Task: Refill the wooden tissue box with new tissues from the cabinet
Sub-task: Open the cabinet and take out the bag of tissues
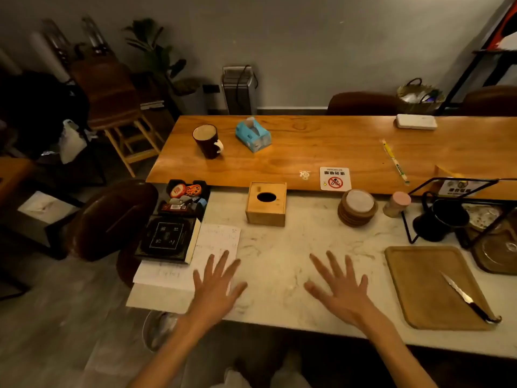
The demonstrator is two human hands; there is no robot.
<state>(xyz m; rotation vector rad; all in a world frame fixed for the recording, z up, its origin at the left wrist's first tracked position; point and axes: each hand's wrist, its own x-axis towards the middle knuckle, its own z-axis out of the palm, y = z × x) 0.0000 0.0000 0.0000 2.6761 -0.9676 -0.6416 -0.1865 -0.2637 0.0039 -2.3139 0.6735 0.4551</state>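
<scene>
On the bench [279,261], far side of the marble part, sits the tissue box [266,204]: square, light wood, dark oval slot on top, inside too dark to read. Left hand [216,287] and right hand [340,289] hover spread, fingers apart, holding nothing. Blue tissue pack [253,134] beyond on the wood.

Two bare hands [215,289], forearms unsleeved, no rings or watch.

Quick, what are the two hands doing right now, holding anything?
Left hand: open, fingers spread, holding nothing, over the marble counter.
Right hand: open, fingers spread, holding nothing.
</scene>
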